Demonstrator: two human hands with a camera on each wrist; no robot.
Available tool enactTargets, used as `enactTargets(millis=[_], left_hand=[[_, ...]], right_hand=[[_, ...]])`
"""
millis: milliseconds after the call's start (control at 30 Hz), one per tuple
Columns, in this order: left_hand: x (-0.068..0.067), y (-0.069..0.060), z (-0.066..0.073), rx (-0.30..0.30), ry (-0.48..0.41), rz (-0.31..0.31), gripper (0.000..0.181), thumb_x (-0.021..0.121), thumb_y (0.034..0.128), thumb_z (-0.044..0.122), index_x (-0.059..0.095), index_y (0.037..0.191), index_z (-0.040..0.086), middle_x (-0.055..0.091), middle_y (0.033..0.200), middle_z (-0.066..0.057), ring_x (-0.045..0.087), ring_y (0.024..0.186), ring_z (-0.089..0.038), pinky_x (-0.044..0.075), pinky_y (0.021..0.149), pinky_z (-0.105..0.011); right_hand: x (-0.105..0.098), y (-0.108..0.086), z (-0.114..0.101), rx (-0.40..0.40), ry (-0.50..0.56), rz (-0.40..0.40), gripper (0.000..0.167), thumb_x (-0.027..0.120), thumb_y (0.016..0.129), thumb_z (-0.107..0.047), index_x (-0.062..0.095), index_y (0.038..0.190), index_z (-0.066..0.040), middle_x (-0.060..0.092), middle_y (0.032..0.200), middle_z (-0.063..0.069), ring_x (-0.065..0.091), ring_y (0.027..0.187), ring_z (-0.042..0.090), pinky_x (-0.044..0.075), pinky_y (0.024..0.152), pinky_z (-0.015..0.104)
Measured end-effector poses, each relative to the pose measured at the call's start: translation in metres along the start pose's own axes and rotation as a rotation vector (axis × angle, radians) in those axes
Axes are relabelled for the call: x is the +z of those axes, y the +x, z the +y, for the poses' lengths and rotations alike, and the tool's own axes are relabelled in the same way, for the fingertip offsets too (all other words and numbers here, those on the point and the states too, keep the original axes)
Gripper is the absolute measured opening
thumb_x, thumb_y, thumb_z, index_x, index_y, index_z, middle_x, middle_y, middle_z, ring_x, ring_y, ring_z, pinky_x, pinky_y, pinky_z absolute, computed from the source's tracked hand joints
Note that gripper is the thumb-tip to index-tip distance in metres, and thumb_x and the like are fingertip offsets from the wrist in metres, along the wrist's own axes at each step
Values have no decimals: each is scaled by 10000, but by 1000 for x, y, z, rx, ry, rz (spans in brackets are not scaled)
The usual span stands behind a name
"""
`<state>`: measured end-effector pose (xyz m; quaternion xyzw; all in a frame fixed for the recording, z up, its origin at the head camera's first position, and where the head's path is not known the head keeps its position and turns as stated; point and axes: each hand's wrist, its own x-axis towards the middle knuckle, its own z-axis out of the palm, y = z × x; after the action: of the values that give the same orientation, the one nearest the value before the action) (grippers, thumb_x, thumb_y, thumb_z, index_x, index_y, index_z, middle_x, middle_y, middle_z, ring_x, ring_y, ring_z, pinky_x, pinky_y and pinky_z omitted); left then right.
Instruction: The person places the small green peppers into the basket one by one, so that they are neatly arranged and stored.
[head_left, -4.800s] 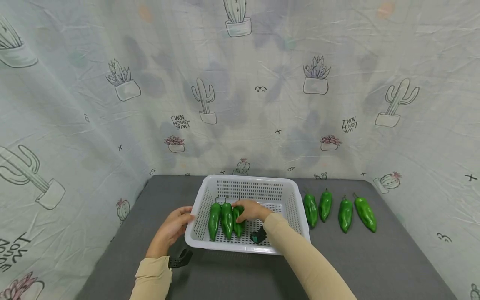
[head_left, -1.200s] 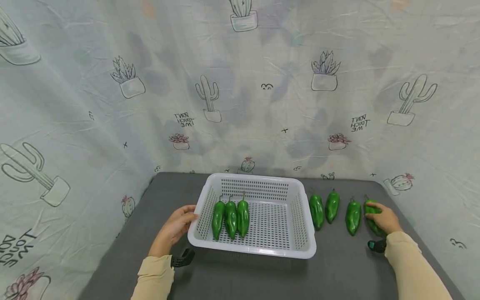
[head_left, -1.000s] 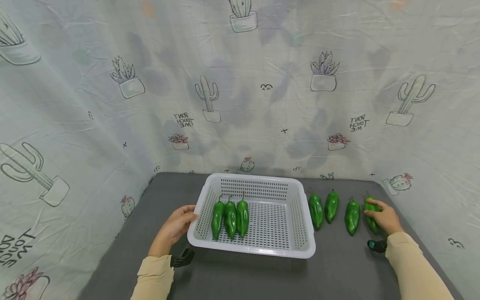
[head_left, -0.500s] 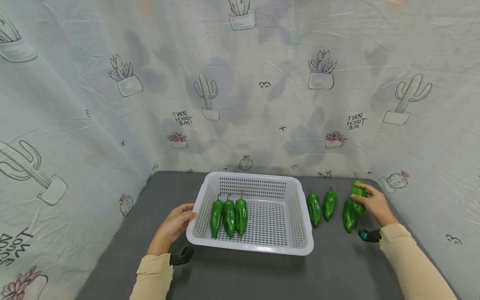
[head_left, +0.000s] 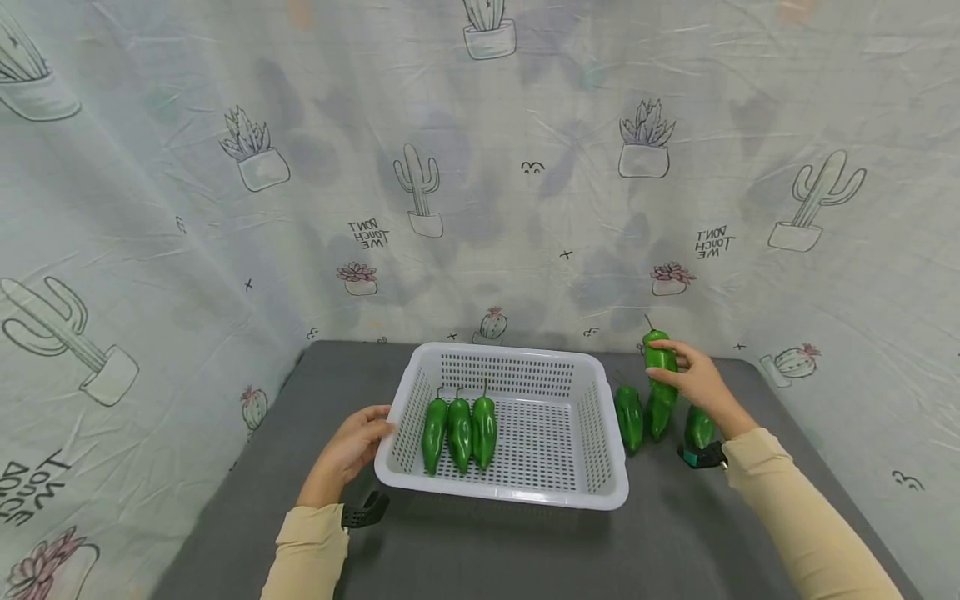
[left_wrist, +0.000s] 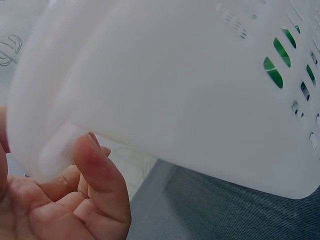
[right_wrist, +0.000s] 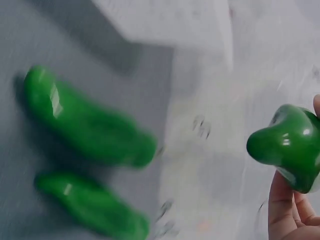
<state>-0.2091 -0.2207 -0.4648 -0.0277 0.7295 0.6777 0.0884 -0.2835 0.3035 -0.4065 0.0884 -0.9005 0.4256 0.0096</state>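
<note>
My right hand (head_left: 703,382) grips a green pepper (head_left: 657,354) in the air, stem up, just right of the basket; the right wrist view shows that pepper (right_wrist: 290,145) tip-first, with fingers around it. At the left end of the white perforated plastic basket (head_left: 502,493), my left hand (head_left: 351,448) pinches the rim. In the left wrist view, the thumb (left_wrist: 97,160) touches the basket's white wall (left_wrist: 185,95). Three green peppers, such as the rightmost one (head_left: 484,433), lie side by side in the basket's left part, stems toward the back.
On the grey table (head_left: 510,558), right of the basket, lie one pepper (head_left: 628,419) beside the wall, another partly behind the held pepper, and a third (head_left: 700,427) partly hidden by my right hand and wrist strap. A cactus-print curtain (head_left: 510,200) hangs around the table.
My right hand lets go of the third pepper in the basket, moves right, grips the outermost pepper on the table, lifts it and carries it left. The left hand stays at the rim.
</note>
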Motion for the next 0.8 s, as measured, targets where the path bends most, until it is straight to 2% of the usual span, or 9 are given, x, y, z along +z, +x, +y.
enactTargets(millis=[267,467,667,800], left_hand=[[1,1,0,-6,-11,0,491,500,906,36,351,1355,-94,486,1290,-317,620,1037,-290,524,791,-374],[2,0,0,-8,-5,9,484,501,908,39,360,1353,-89,487,1294,-319,617,1051,-302,524,794,-369],[1,0,0,-7,0,8,492,505,908,46,359,1360,-82,491,1297,-316,620,1049,-297,526,793,-365],[1,0,0,-9,1,10,499,509,911,56,356,1366,-81,489,1299,-313,621,1048,-289,526,793,-362]], right_hand=[[23,1,-40,-68,35,-69,582,629,904,-339,437,1403,-110,239,1513,240,331,1276,480,408,873,599],[41,2,-57,-93,86,-106,558,634,902,-329,457,1391,-128,230,1529,225,337,1292,477,402,898,601],[64,6,-72,-29,143,-128,567,655,876,-377,492,1368,-147,238,1525,225,286,1345,460,348,977,618],[83,8,-81,10,209,-157,562,666,871,-357,503,1364,-143,302,1490,221,313,1337,444,369,983,585]])
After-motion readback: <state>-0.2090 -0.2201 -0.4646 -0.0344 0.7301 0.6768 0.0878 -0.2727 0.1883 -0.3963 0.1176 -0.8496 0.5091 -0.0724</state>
